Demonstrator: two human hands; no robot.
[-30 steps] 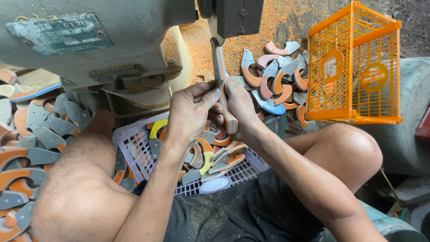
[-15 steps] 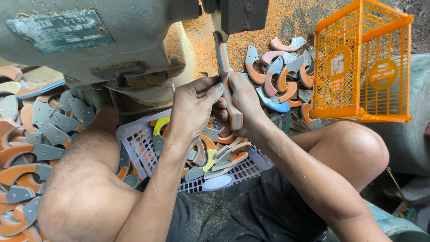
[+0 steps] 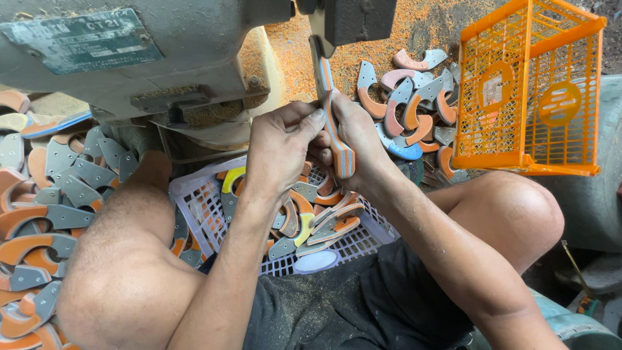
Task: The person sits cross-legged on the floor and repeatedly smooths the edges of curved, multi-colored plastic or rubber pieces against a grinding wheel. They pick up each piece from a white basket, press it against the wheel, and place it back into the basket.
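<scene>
While both your hands pinch the layered grey-and-orange sole piece (image 3: 334, 123) at 12 o'clock, left hand (image 3: 278, 152) beside right hand (image 3: 356, 139), its top meets the machine's blade (image 3: 319, 29); fingers this close could likely slip upward into it.

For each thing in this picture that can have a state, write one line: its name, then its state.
Left hand: gripping the layered strip.
Right hand: gripping the layered strip.
Layered strip: held on edge, top end at the machine.
White basket: holding curved pieces.
Orange basket: tipped on its side.
</scene>
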